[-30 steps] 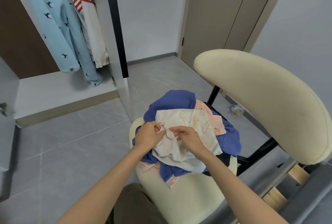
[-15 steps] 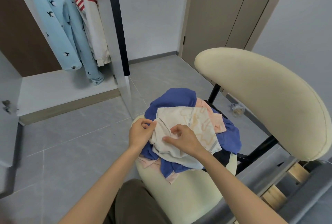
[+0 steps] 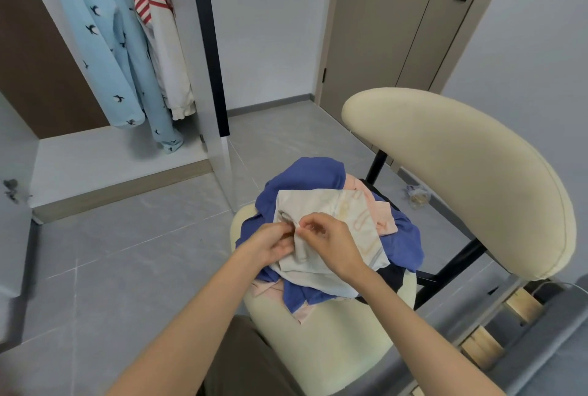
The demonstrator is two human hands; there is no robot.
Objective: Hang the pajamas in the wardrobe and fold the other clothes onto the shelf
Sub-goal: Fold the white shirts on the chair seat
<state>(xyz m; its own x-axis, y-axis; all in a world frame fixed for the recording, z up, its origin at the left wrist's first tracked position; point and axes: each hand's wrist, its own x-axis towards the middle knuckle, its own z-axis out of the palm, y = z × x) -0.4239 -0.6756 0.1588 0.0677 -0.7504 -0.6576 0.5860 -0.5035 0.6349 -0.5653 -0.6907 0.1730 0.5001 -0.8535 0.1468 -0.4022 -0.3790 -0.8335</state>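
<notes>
A heap of clothes lies on the cream chair seat (image 3: 318, 348): a cream garment with a pale orange print (image 3: 343, 214) on top, a blue garment (image 3: 305, 174) and a pink one (image 3: 383, 219) beneath. My left hand (image 3: 269, 244) and my right hand (image 3: 331, 243) meet at the cream garment's near edge, and each pinches a fold of it. In the open wardrobe at the upper left hang light blue pajamas with dark birds (image 3: 105, 45) and a white garment with red stripes (image 3: 159, 39).
The wardrobe's pale bottom shelf (image 3: 105, 157) lies low at the left, with a grey door panel (image 3: 12, 205) at the far left. The chair's cream backrest (image 3: 461, 173) curves on the right. A closed beige door (image 3: 381, 30) stands behind. Grey tiled floor (image 3: 127, 252) spreads between.
Both hands have drawn together on the cream garment's near edge and gathered a fold between them. The view has shifted slightly.
</notes>
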